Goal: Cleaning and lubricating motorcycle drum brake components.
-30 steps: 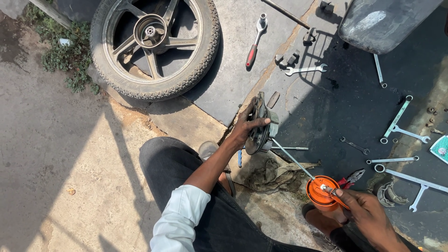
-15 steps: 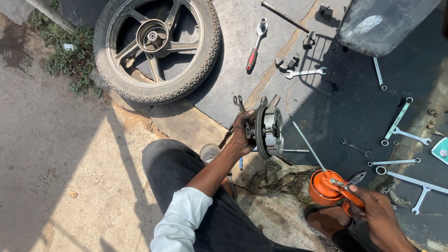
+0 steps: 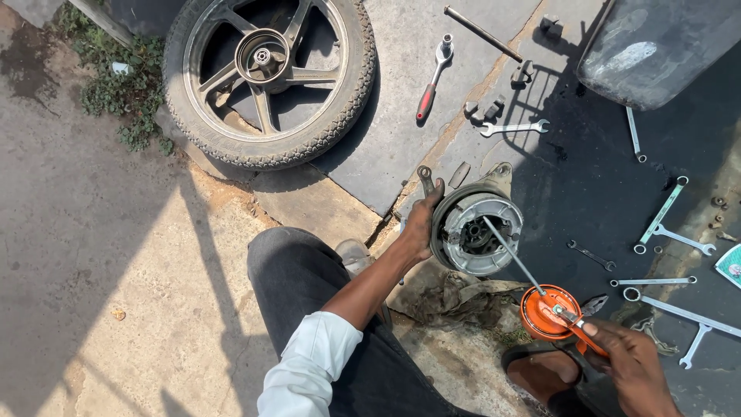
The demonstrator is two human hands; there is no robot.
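Observation:
My left hand [image 3: 421,224] grips the left rim of a round metal brake drum plate [image 3: 477,232], tilted so its open face points up at me. My right hand [image 3: 629,367] holds an orange oil can [image 3: 549,313] by its trigger. The can's long thin spout [image 3: 511,255] reaches up and left, and its tip sits inside the drum plate near the centre. A dirty rag [image 3: 455,297] lies on the ground just below the plate.
A motorcycle wheel with tyre [image 3: 266,73] lies flat at the top left. A red-handled ratchet [image 3: 432,81], a long rod [image 3: 482,32], sockets and several spanners [image 3: 664,224] are scattered on the oily ground to the right. A dark tank [image 3: 660,46] sits top right.
My left hand has turned the brake drum plate so its open face looks up. The oil can's spout has swung from the ground into the plate.

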